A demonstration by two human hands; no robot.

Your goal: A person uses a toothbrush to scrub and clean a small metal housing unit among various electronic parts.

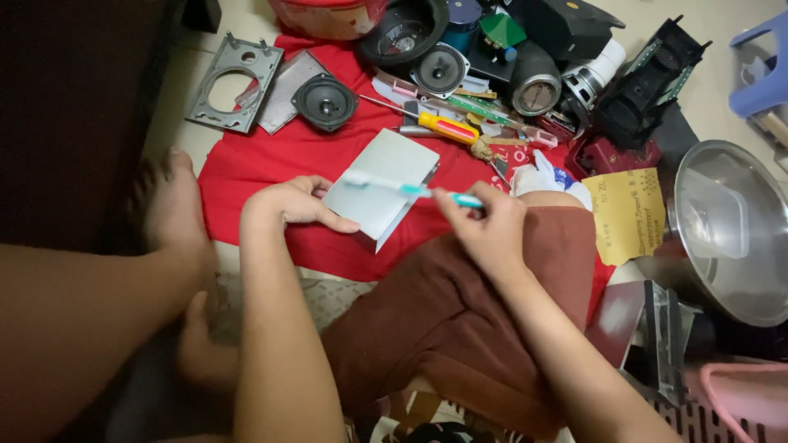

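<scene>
My left hand [291, 205] grips the near left corner of a flat grey metal plate [386, 176], holding it tilted above the red cloth [246, 164]. Held in my right hand [484, 226] is a teal and white toothbrush [410, 189], whose blurred head lies across the plate's upper face. My knee in brown cloth sits just below both hands.
Behind the plate lie a yellow-handled screwdriver [443, 125], several black speaker cones [326, 102], a grey metal bracket [234, 82] and black plastic housings [648, 78]. A sheet of sandpaper [628, 213] and a steel bowl [730, 230] are at the right, my bare foot [168, 201] at the left.
</scene>
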